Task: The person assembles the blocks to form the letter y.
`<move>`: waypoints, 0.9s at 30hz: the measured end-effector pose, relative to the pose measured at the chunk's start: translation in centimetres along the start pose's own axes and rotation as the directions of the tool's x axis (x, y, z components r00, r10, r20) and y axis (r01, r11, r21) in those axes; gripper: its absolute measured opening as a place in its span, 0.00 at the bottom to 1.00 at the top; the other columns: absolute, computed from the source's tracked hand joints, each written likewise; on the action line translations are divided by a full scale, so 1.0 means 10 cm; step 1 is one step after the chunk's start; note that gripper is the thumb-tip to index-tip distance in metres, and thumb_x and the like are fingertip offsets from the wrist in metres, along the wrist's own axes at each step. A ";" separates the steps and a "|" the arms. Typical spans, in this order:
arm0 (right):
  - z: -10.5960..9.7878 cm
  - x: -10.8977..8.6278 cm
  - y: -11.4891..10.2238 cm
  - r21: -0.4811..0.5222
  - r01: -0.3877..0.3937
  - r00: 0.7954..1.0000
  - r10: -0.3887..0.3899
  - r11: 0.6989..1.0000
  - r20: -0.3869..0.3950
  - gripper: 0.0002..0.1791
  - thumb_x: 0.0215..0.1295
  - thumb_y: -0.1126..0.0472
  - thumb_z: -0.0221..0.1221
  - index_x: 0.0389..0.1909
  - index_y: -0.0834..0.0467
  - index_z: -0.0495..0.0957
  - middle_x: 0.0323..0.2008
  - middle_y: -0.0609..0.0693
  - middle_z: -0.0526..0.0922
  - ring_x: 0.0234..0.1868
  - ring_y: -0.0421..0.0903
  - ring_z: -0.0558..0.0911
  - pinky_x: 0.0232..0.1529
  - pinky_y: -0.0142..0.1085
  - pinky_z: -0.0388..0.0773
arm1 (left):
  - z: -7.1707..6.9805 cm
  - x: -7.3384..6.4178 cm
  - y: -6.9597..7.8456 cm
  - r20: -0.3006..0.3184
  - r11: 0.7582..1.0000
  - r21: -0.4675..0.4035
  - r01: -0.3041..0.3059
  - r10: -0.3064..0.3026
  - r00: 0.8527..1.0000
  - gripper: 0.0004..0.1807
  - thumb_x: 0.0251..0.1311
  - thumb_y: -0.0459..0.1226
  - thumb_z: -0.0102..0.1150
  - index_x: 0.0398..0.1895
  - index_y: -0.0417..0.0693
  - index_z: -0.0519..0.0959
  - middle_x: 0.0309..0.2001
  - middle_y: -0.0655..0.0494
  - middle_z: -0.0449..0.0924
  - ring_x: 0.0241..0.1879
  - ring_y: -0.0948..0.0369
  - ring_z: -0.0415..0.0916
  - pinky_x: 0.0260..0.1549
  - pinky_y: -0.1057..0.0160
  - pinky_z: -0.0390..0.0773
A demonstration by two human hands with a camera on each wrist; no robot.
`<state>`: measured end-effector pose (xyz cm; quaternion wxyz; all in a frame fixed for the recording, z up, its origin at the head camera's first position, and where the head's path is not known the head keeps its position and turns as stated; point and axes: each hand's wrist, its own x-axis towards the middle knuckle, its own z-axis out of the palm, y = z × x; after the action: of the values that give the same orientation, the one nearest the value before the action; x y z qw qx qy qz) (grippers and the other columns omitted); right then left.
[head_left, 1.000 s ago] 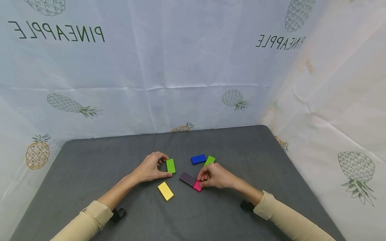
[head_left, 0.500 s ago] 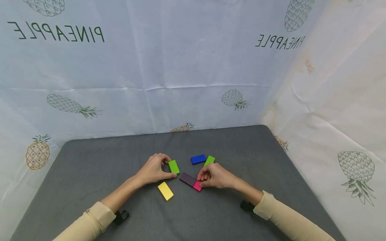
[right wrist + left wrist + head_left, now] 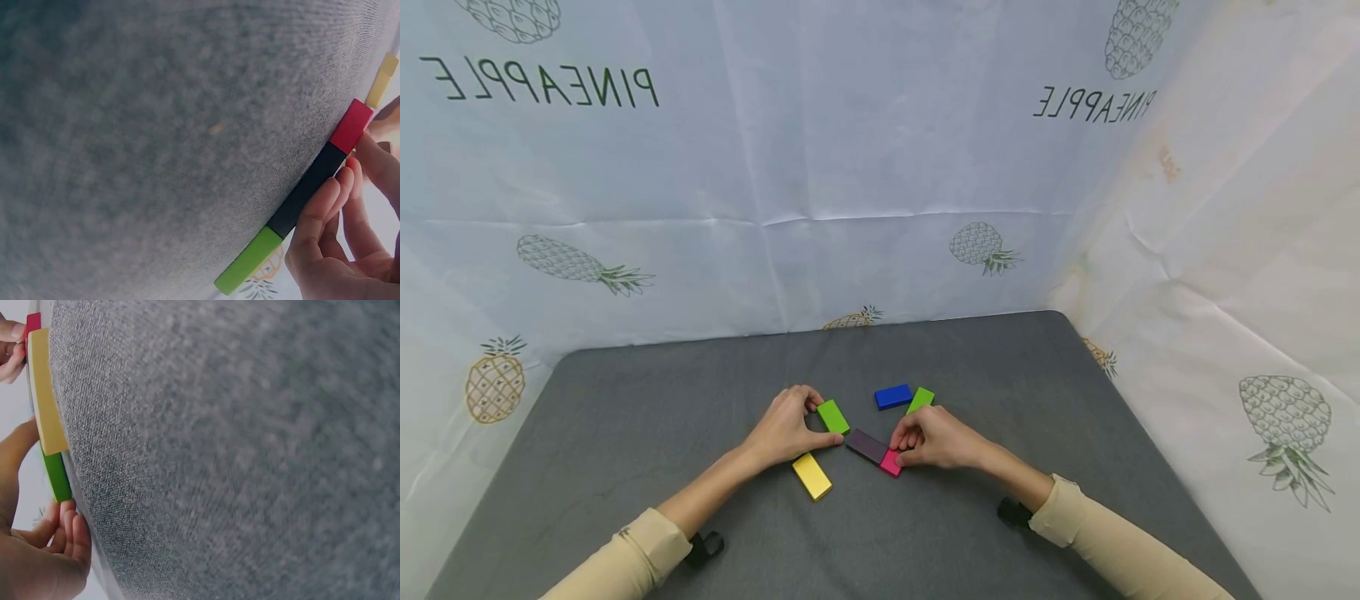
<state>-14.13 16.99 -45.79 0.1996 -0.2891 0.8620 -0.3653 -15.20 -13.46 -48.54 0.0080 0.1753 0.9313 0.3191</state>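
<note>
My left hand (image 3: 787,425) holds a green block (image 3: 832,417) by its two ends, the thumb at the near end and fingers at the far end. Its near end sits close by the left end of a dark block (image 3: 867,447); I cannot tell whether they touch. The dark block lies end to end with a pink-red block (image 3: 891,463). My right hand (image 3: 942,439) pinches the pink-red block between thumb and fingers, covering part of it. Just below the left thumb lies a yellow block (image 3: 812,477), which overlaps the green block (image 3: 57,478) in the left wrist view.
A blue block (image 3: 893,397) lies farther back, its right end by a second green block (image 3: 921,399) that the right hand partly hides. All lie on a grey cloth-covered table (image 3: 970,533). A pineapple-printed white curtain (image 3: 880,167) hangs behind and at the sides.
My left hand has moved right and slightly nearer with the green block, which has turned and come up beside the dark block. The right hand and other blocks have stayed in place.
</note>
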 end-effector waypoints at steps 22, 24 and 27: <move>0.01 0.00 0.02 -0.005 0.009 1.000 -0.009 1.000 -0.006 0.06 0.63 0.66 0.76 0.39 0.58 0.89 0.31 0.44 0.86 0.31 0.30 0.77 0.36 0.26 0.79 | -0.17 0.14 -0.16 0.100 0.972 -0.233 0.013 0.011 0.995 0.14 0.64 0.39 0.76 0.48 0.40 0.90 0.39 0.51 0.89 0.37 0.64 0.79 0.37 0.68 0.77; 0.01 0.00 0.02 -0.005 0.010 1.000 -0.010 1.000 -0.007 0.06 0.63 0.66 0.76 0.38 0.58 0.89 0.31 0.44 0.86 0.31 0.30 0.78 0.36 0.26 0.79 | -0.17 0.14 -0.16 0.098 0.973 -0.231 0.019 0.004 0.995 0.13 0.64 0.39 0.76 0.47 0.40 0.90 0.38 0.51 0.89 0.36 0.64 0.79 0.36 0.69 0.77; 0.01 0.00 0.02 -0.002 0.010 1.000 -0.010 1.000 -0.008 0.06 0.63 0.66 0.76 0.38 0.57 0.89 0.31 0.44 0.86 0.31 0.31 0.78 0.36 0.26 0.79 | -0.17 0.13 -0.15 0.090 0.974 -0.225 0.025 -0.005 0.996 0.13 0.64 0.39 0.76 0.46 0.40 0.90 0.37 0.52 0.88 0.35 0.64 0.78 0.36 0.69 0.76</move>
<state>-14.15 17.09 -46.01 0.1942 -0.2921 0.8617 -0.3665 -17.13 -15.13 -47.92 0.0716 0.1801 0.8890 0.4149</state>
